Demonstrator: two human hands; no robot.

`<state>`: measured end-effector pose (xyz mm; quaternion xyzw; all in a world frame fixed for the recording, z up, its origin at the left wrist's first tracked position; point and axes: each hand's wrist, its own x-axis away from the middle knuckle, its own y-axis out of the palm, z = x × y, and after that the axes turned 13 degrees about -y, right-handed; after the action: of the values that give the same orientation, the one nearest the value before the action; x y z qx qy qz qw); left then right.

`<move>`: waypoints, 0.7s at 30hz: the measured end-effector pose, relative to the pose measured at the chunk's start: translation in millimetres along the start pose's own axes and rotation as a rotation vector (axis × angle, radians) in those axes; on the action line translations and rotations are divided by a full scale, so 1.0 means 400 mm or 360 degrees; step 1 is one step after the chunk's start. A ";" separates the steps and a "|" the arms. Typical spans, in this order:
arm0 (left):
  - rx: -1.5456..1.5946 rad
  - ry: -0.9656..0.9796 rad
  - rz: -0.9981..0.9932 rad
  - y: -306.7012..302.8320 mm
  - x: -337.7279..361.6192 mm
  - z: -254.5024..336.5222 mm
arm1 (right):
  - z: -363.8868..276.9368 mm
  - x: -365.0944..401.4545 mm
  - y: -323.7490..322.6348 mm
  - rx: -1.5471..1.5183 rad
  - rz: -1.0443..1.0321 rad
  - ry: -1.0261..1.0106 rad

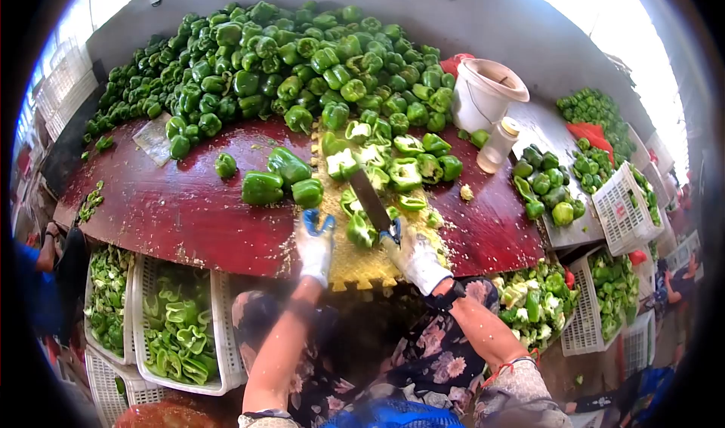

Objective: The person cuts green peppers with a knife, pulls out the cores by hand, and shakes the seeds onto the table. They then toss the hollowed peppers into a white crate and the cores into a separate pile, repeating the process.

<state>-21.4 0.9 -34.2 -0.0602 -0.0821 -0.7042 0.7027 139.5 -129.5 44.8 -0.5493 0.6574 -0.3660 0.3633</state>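
My right hand (414, 254), in a white glove, is closed around the dark handle of a broad-bladed knife (368, 198). The blade points up and to the left, over cut green bell peppers. My left hand (315, 245), gloved in white with blue fingertips, has its thumb and fingers apart and holds nothing. It rests near the left edge of a yellow foam mat (343, 266). Just beyond it lie whole bell peppers (262, 188). Halved peppers (405, 172) with pale insides lie on the mat, and one pepper piece (361, 230) sits beside the knife.
A large heap of green bell peppers (249, 58) covers the back of the red table (189, 201). A white bucket (487, 96) and a capped jar (498, 147) stand back right. Crates of cut peppers (223, 330) flank my legs. Other people are at the far edges.
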 end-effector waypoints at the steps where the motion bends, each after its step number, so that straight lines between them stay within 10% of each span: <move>1: -0.0430 0.0196 0.0238 -0.017 -0.058 -0.014 | -0.021 -0.009 -0.009 -0.0189 -0.0069 0.0175; 8: -0.0858 0.0182 0.0241 -0.078 -0.265 0.015 | 0.008 0.056 0.060 0.0218 -0.0659 -0.0464; 15: -0.1343 0.0110 0.0124 -0.017 -0.292 0.039 | 0.058 -0.103 0.029 0.0533 -0.0961 -0.0262; 21: -0.1184 0.0146 -0.0011 -0.029 -0.257 0.055 | 0.125 -0.129 0.028 -0.0366 -0.0842 0.0361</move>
<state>-33.3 106.1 -33.5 -0.2795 0.2106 -0.6902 0.6333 185.2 -81.1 15.7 -0.6946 0.5650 -0.4301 0.1153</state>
